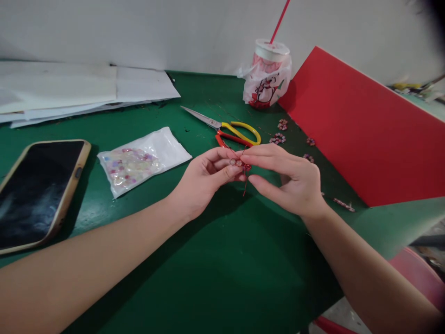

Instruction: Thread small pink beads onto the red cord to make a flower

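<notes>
In front of me, my left hand [212, 174] pinches a small string of beads [239, 163], clear and reddish, between thumb and fingers. Thin red thread [245, 185] sticks out above and below the beads. My right hand [285, 176] is right beside them, its fingers stretched out and its fingertips at the beads and thread. Its thumb is apart from the fingers. Just behind the hands lie scissors [222, 126] with one yellow and one red handle, partly hidden by my left fingers. A clear bag of beads [135, 162] lies left of my left hand.
A phone [34, 190] lies on the green tabletop [215, 269] at left. White paper sheets [86, 88] are behind it. A bagged cup [266, 76] with a red straw stands at the back. Several beaded rings [277, 138] lie near a leaning red board [358, 130] at right.
</notes>
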`<state>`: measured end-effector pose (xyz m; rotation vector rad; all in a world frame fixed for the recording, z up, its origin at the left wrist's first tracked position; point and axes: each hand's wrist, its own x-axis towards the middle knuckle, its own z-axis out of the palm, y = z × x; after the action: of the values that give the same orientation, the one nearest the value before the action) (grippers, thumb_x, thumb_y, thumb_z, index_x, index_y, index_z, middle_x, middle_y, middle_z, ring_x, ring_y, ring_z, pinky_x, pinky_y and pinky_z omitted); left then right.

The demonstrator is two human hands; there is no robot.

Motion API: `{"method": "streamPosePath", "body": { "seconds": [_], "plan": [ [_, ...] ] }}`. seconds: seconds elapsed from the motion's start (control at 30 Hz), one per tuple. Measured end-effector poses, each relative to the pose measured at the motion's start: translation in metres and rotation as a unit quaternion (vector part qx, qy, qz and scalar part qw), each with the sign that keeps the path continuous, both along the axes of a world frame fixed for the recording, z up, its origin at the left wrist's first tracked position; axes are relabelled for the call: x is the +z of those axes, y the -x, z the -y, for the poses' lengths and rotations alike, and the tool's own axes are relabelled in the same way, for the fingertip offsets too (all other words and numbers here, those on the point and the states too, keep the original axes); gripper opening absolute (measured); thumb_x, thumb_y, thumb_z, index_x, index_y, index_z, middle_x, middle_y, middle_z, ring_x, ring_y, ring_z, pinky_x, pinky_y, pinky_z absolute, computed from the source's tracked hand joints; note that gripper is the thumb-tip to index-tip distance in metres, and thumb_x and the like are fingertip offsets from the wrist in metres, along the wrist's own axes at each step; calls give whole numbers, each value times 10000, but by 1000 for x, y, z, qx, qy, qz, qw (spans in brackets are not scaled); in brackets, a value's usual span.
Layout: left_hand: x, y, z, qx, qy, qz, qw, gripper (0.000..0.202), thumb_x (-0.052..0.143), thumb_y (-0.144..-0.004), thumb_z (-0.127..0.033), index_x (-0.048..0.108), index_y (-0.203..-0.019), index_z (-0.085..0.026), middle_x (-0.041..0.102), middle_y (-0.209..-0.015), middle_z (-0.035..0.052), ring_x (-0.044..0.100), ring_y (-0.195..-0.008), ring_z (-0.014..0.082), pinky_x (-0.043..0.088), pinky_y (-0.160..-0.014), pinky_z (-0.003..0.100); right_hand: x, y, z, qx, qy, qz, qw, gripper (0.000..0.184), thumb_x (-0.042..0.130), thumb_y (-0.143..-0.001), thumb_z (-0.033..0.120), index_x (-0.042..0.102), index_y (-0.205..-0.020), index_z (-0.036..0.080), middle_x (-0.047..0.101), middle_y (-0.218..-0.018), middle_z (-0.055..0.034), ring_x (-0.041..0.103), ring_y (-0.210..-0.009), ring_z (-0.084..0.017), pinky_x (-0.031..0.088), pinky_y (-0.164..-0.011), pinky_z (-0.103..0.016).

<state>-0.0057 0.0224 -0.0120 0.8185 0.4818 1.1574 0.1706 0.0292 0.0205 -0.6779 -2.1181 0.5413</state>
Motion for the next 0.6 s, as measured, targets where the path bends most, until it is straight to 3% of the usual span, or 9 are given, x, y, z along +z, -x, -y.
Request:
{"method": "streamPosePath", "body": {
  "seconds": [0.13,0.43,0.6],
  "plan": [
    [0,0,0,21,17,1,1000,124,718,-731,-106,619,-793,-147,677,-695,-34,632,-651,52,525,-683,152,-1,2,0,-1,15,-13,1000,329,629,-788,134,662,-1077,287,676,-1094,-21,602,-1062,-206,500,-924,-411],
    [-4,-1,1,36,11,-22,999,125,719,-729,-120,599,-752,-145,682,-691,-26,646,-675,74,539,-719,209,-4,5,1,-28,51,-30,998,199,623,-810,167,696,-963,271,690,-1037,-18,625,-1011,-196,512,-903,-409],
    [-1,-2,2,77,0,-45,996,144,708,-731,-147,583,-802,-139,679,-766,1,659,-713,105,536,-773,273,16,2,4,-81,-10,36,996,238,649,-776,160,688,-982,271,679,-1072,-24,558,-1113,-239,439,-976,-465]
  ]
}}
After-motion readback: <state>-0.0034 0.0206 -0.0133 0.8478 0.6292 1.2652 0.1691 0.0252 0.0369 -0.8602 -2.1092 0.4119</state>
